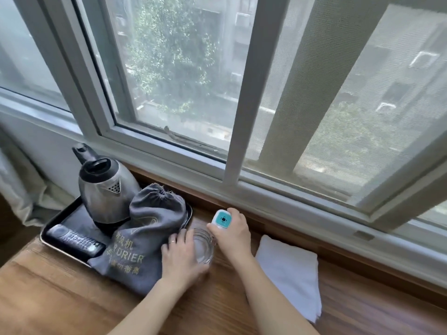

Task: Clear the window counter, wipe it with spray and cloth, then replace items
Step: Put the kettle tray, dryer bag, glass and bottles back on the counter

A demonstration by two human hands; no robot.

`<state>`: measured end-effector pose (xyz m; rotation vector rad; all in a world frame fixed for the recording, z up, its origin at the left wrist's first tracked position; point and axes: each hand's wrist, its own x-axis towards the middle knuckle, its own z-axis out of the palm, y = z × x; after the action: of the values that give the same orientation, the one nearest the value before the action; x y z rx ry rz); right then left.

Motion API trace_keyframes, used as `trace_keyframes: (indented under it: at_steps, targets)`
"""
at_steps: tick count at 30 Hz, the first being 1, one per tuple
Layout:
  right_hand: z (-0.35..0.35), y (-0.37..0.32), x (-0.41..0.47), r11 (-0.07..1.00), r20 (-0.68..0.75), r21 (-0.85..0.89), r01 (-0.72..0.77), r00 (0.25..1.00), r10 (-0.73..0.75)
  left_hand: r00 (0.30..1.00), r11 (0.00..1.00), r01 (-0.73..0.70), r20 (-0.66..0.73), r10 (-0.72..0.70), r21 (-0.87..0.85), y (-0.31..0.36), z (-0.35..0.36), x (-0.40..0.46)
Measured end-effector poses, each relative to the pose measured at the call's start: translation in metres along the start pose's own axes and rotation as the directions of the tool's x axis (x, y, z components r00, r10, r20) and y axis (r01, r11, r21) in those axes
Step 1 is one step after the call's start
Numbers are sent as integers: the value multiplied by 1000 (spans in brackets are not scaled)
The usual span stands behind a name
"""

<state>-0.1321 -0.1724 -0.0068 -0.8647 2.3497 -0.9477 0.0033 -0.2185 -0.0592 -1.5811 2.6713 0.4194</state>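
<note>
Both hands busy on the wooden worktop point(60, 298) by the window.
Left hand point(180, 258) cups a glass point(203, 245); right hand point(232, 229) grips the spray bottle point(222, 219); folded white cloth point(290, 274) lies just right.

A wooden counter point(60, 293) runs under a wide sliding window point(169, 76) with pale frames. At 9 o'clock a light curtain point(21, 187) hangs. Through the glass, daylight shows trees point(169, 56) and buildings point(399, 76).

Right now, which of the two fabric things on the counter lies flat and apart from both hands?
The white folded cloth, flat on the wooden counter right of the right hand. The grey drawstring bag is bulky, leans on the black tray, and touches the left hand.
</note>
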Motion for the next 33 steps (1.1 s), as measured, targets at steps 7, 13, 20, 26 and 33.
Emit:
trace_keyframes:
  at_steps: [7, 13, 20, 26, 33]
  targets:
    - [21, -9, 17, 1000, 1, 19, 4, 1000, -4, 999, 999, -38, 1, 38, -16, 2, -1, 7]
    - [34, -15, 26, 1000, 4, 15, -8, 1000, 8, 998, 935, -70, -25, 66, -348, -3, -20, 19]
    - [45, -22, 35, 999, -11, 18, -33, 999, 33, 996, 854, -34, 55, 74, -519, -1, -30, 37]
    - [51, -25, 35, 998, -15, 46, -46, 999, 46, 995, 819, 17, 93, 45, -573, -2, -35, 43]
    - [52, -20, 35, 998, 3, 60, -35, 999, 34, 995, 801, 23, 93, 41, -598, -1, -34, 44]
